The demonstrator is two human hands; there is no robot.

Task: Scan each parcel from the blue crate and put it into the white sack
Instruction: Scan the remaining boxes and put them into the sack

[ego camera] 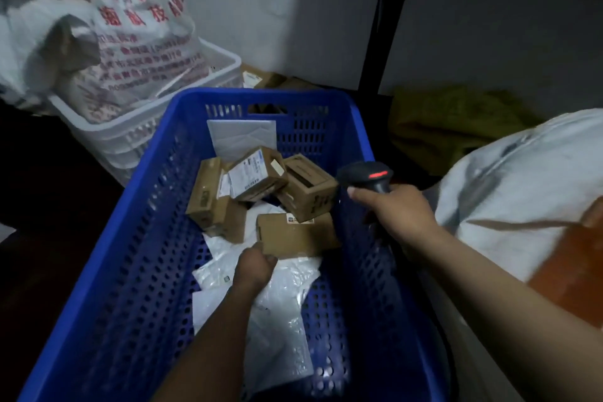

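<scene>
The blue crate [156,206] fills the middle of the view and holds several brown cardboard boxes and white plastic mailers [280,313]. My left hand [254,266] reaches down into the crate and grips the near edge of a flat brown box [293,233]. My right hand [396,212] holds a black barcode scanner [367,176] over the crate's right rim, its red light lit. The white sack [522,186] lies to the right of the crate, beside my right forearm.
A white plastic basket [130,137] stands behind the crate on the left, with a printed white bag [130,26] full of parcels in it. Brown boxes [261,77] sit by the grey wall. A yellow-green bag [450,121] and a black post [381,19] are at the back right.
</scene>
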